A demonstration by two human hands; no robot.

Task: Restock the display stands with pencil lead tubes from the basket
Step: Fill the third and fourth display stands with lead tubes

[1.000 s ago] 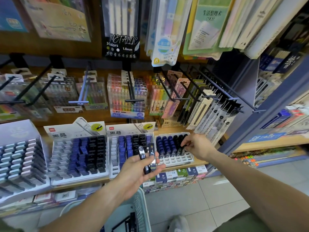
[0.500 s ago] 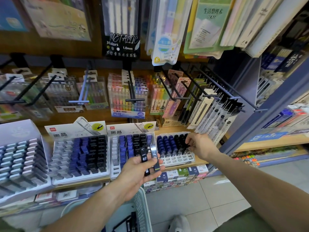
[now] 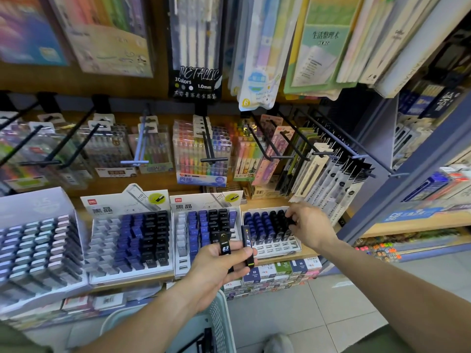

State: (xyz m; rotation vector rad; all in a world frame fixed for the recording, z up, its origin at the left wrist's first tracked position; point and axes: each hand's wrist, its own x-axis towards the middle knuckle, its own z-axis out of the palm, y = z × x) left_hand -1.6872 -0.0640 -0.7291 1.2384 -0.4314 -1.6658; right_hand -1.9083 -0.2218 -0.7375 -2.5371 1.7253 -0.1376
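Shelf [image 3: 275, 258] carries three white display stands side by side. Left stand [image 3: 127, 240]: blue and black tubes to the right, bare slots to the left. Middle stand [image 3: 204, 225]: partly filled. Right stand [image 3: 270, 230]: blue and black tubes at the back, front slots bare. Pale basket [image 3: 219, 317] sits below, at the left forearm. Left hand [image 3: 216, 268] is curled around several black pencil lead tubes [image 3: 224, 247], held in front of the middle stand. Right hand [image 3: 309, 225] reaches to the right stand's back corner, fingertips pinching a black tube [image 3: 290, 221] there.
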